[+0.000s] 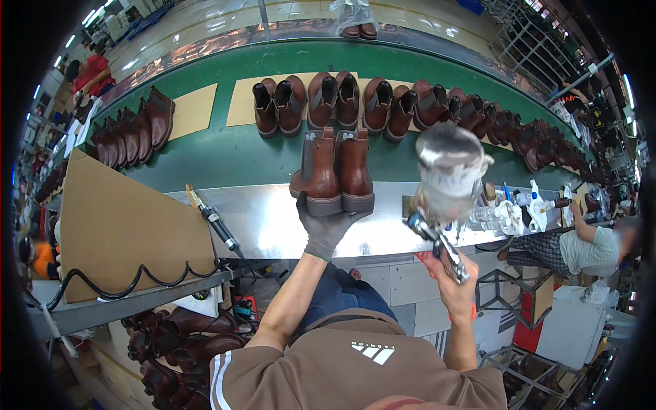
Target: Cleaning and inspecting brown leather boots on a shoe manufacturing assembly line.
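Note:
My left hand [325, 229], in a dark grey glove, is closed under the heels of a pair of brown leather ankle boots [320, 171]. The boots stand side by side, heels toward me, above the near edge of the metal bench top. A spray gun [441, 240] with a large, stained cup on top is gripped in my right hand [447, 273], to the right of the boots. The cup [451, 167] is somewhat blurred. Part of my right hand looks reddish. My left fingers are partly hidden beneath the soles.
Brown boots [335, 96] line the green conveyor [225, 147] on cardboard sheets [195, 113]. A cardboard panel [130, 225], a coiled black hose [150, 281] and a slim air tool [217, 222] are at left. Bottles [486, 215] stand at right, near a seated co-worker [591, 249].

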